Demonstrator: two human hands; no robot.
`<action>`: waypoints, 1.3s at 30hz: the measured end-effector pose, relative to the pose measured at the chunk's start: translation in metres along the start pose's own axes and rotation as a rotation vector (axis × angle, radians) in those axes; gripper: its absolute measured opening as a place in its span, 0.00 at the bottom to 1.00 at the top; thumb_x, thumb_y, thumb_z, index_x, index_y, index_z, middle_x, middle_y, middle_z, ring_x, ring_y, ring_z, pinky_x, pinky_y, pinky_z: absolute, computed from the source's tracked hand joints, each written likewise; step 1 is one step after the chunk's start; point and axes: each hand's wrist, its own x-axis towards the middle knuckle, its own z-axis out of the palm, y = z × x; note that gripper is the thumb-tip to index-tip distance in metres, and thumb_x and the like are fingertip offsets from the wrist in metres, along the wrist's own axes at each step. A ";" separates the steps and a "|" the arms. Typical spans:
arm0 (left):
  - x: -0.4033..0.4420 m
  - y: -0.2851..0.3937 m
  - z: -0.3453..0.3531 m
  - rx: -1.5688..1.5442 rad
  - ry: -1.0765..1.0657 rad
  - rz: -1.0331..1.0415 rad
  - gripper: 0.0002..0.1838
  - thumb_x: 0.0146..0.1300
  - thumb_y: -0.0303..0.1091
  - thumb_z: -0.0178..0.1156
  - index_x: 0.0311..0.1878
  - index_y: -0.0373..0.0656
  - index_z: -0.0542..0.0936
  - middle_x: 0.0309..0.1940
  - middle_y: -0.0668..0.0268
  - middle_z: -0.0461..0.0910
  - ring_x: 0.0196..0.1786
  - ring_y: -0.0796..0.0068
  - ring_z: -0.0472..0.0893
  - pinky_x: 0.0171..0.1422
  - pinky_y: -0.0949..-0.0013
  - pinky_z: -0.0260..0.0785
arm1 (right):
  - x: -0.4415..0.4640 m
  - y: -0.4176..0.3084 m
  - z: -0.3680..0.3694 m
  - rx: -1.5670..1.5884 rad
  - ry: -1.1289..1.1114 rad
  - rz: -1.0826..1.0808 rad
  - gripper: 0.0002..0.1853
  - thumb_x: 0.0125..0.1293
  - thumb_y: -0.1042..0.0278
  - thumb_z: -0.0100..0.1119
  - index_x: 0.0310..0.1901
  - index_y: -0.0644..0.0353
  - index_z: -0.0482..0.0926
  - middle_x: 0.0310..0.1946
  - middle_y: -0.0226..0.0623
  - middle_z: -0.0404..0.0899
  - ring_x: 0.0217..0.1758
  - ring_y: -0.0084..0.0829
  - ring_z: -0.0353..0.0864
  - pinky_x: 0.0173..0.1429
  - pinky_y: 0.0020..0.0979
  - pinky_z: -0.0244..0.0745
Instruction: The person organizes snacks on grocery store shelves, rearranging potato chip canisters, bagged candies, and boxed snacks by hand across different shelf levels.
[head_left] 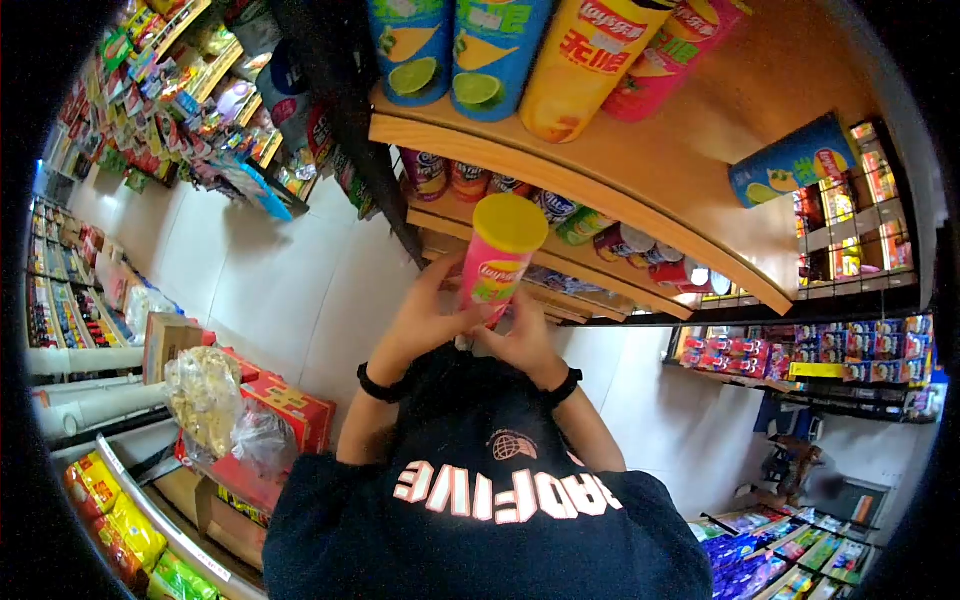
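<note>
A pink Lay's chip can (492,270) with a yellow lid is held in front of my chest, lid upward and slightly tilted. My left hand (425,318) is closed round its left side, with the thumb across the front. Low on the can, my right hand (526,342) grips near the base; some of its fingers are hidden. Just above, on the wooden top shelf (660,150), stand two blue chip cans (490,60), a yellow chip can (590,65) and another pink chip can (680,50). A blue can (795,160) lies tipped at the right.
Lower shelves (625,275) hold several more cans below the top board. Red cartons (290,400) with a clear plastic bag (205,395) on them stand at the left. Boxed goods (850,350) line a rack at the right. Pale floor tiles (290,265) run along the aisle.
</note>
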 end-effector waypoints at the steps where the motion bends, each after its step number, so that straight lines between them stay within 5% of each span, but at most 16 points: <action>1: -0.004 0.006 -0.001 0.033 0.005 0.004 0.39 0.49 0.40 0.75 0.62 0.33 0.70 0.51 0.54 0.79 0.54 0.63 0.79 0.58 0.63 0.71 | -0.002 -0.005 -0.001 -0.024 -0.012 0.009 0.37 0.51 0.56 0.75 0.60 0.61 0.70 0.50 0.48 0.80 0.53 0.45 0.82 0.57 0.39 0.75; 8: -0.005 0.028 0.006 0.141 0.038 0.321 0.39 0.43 0.40 0.77 0.58 0.34 0.74 0.48 0.53 0.79 0.51 0.61 0.80 0.57 0.62 0.71 | -0.004 -0.023 -0.013 -0.059 0.073 -0.097 0.36 0.51 0.52 0.76 0.57 0.61 0.71 0.50 0.49 0.79 0.53 0.48 0.80 0.56 0.41 0.75; 14: 0.003 0.029 0.019 0.021 -0.003 0.277 0.39 0.45 0.41 0.76 0.59 0.33 0.72 0.49 0.54 0.78 0.53 0.62 0.79 0.59 0.62 0.70 | -0.006 -0.039 -0.030 -0.108 0.106 -0.113 0.37 0.51 0.49 0.75 0.57 0.62 0.71 0.48 0.49 0.79 0.51 0.49 0.80 0.54 0.42 0.75; 20: -0.009 0.013 0.024 -0.154 0.034 0.182 0.39 0.48 0.36 0.76 0.62 0.37 0.68 0.55 0.58 0.76 0.59 0.65 0.76 0.65 0.61 0.66 | 0.004 -0.090 -0.066 -0.484 0.027 -0.122 0.37 0.55 0.48 0.69 0.61 0.64 0.70 0.49 0.51 0.78 0.54 0.53 0.78 0.57 0.44 0.74; 22: -0.011 0.011 0.021 -0.258 0.090 0.159 0.39 0.48 0.35 0.76 0.63 0.38 0.67 0.57 0.59 0.75 0.60 0.66 0.75 0.67 0.61 0.65 | 0.018 -0.111 -0.098 -0.449 -0.027 -0.230 0.32 0.53 0.65 0.70 0.60 0.63 0.72 0.50 0.49 0.78 0.54 0.43 0.79 0.57 0.37 0.74; 24: -0.014 0.018 0.017 -0.380 0.073 0.118 0.40 0.48 0.34 0.77 0.63 0.39 0.67 0.58 0.59 0.74 0.61 0.66 0.74 0.67 0.60 0.65 | 0.037 -0.121 -0.128 -0.322 0.125 -0.200 0.34 0.58 0.61 0.66 0.66 0.59 0.67 0.53 0.52 0.76 0.57 0.50 0.76 0.61 0.44 0.71; 26: -0.015 0.012 0.018 -0.362 0.091 0.149 0.40 0.48 0.35 0.77 0.63 0.39 0.67 0.59 0.60 0.74 0.61 0.65 0.74 0.67 0.60 0.65 | 0.074 -0.123 -0.154 -0.165 0.439 -0.230 0.30 0.58 0.75 0.63 0.64 0.59 0.69 0.54 0.39 0.75 0.53 0.31 0.77 0.57 0.31 0.72; 30: -0.014 -0.006 0.016 -0.292 0.104 0.184 0.40 0.49 0.37 0.77 0.63 0.39 0.67 0.58 0.60 0.74 0.61 0.65 0.75 0.67 0.60 0.65 | 0.170 -0.125 -0.200 -0.300 0.716 -0.514 0.29 0.61 0.67 0.65 0.63 0.62 0.70 0.55 0.39 0.75 0.53 0.28 0.76 0.58 0.31 0.71; 39: -0.012 -0.009 -0.012 -0.016 0.167 0.132 0.37 0.49 0.35 0.77 0.61 0.37 0.70 0.54 0.60 0.78 0.58 0.66 0.77 0.65 0.61 0.66 | 0.197 -0.166 -0.212 -0.211 0.303 -0.141 0.28 0.60 0.63 0.68 0.60 0.63 0.73 0.52 0.39 0.78 0.51 0.28 0.78 0.57 0.30 0.72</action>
